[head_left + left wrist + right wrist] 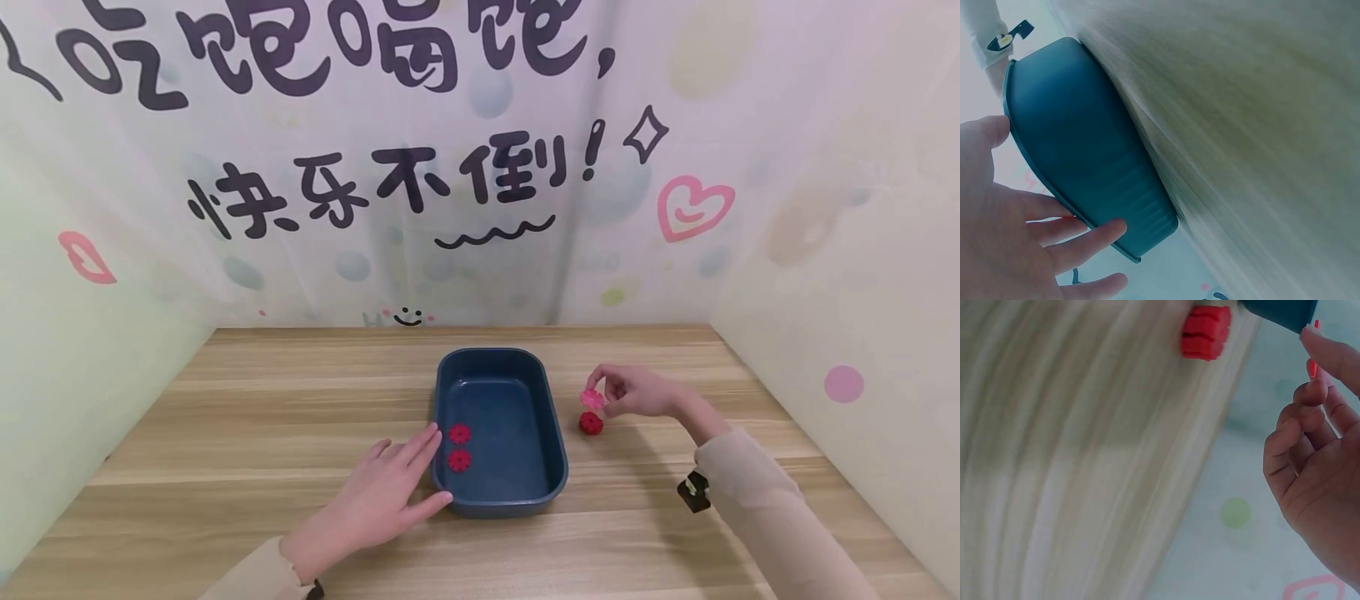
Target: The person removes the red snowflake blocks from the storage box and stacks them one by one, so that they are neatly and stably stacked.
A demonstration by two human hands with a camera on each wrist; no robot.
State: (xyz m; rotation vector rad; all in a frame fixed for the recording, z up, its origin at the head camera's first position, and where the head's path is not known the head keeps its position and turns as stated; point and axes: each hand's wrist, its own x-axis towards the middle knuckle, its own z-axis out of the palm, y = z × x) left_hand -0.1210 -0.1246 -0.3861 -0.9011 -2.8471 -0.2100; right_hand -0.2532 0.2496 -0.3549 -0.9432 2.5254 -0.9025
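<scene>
A dark blue rectangular tray [498, 500] sits on the wooden table, two red flower-shaped discs [460, 434] lying inside along its left wall. My left hand [375, 492] rests against the tray's left rim, fingers extended; the left wrist view shows its fingertips on the tray's outer side [1079, 137]. To the right of the tray, my right hand [641, 392] pinches a pink flower-shaped disc [592, 399] between thumb and fingertip. Just below that disc a short stack of red flower-shaped discs [591, 423] stands on the table, also visible in the right wrist view [1205, 333].
The wood-grain table [300, 400] extends around the tray. A white printed cloth [322, 275] with dark lettering hangs behind its back edge. Pale walls flank both sides, the right one [862, 292] close to the right arm.
</scene>
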